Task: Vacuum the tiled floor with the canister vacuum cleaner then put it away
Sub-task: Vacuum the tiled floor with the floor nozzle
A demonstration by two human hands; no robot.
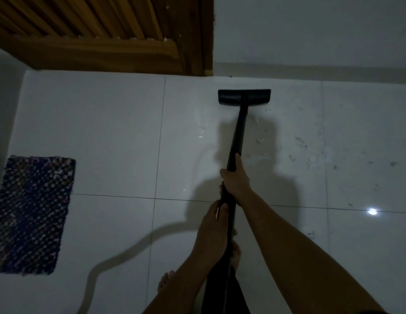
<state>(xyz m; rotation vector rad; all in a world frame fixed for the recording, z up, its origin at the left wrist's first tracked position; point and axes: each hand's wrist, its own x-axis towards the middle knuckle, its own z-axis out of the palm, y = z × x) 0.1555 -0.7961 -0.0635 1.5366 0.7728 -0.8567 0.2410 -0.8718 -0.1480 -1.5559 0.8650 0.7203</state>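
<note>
Mid-task. Left grip [212, 230], right grip [236, 177] clamped on long black vacuum wand [239, 128]; flat black floor head [244, 97] at 12 o'clock on white tiled floor [106, 132]. To clear: grey debris [311, 155], 3 o'clock; then stowing.

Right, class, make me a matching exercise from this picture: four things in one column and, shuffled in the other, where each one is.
Things:
1 floor head
2 mat
3 door
4 right hand

Places:
a flat on the tiles, far left
b gripping the wand
c at the wand's far end
d top left, slatted wood

Pairs: 1-c; 2-a; 3-d; 4-b
</note>
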